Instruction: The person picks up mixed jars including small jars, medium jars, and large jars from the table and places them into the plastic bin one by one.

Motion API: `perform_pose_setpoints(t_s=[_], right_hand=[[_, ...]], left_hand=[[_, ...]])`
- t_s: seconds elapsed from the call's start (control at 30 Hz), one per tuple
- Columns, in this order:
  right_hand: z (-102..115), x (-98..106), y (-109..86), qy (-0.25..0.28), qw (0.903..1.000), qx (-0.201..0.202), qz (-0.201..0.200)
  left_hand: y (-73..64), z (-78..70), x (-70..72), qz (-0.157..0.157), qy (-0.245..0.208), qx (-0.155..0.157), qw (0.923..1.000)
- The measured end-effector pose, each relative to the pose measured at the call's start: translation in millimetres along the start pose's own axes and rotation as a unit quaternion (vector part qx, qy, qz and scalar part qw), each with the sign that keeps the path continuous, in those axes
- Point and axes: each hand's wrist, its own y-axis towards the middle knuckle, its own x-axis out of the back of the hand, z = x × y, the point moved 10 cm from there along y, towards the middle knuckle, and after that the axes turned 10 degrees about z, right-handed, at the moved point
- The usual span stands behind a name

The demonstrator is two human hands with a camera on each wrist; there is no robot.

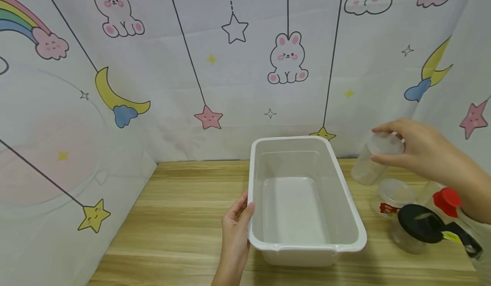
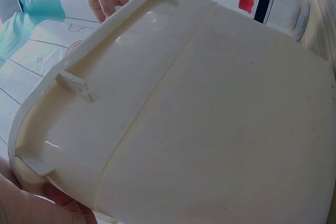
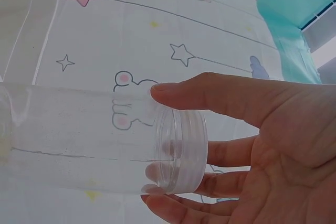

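Tub on table, jars to its right, curtain behind

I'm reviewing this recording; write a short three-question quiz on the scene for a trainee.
1. What does the right hand hold?
2. True or false: the left hand reaches down inside the white tub.
3. In the head view, where is the black lid? A: left of the tub; B: right of the tub; C: inside the tub.

Key: 1. A clear jar. 2. False; it grips the tub's edge. 3. B.
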Motion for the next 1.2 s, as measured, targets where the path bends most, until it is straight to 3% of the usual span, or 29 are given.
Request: perform_pose_setpoints(t_s=[0.23,1.2], right_hand=[[6,3,6.1,-0.002,0.9999,0.011,-0.003],[33,-13,53.8,0.083,0.9931,0.009,0.082]], left_hand=[[-0.8,-1.3,-0.9,-0.002,-0.001,-0.008,1.0000],[-1.1,0.5,-0.5,-0.006,-0.003,-0.005,1.0000]])
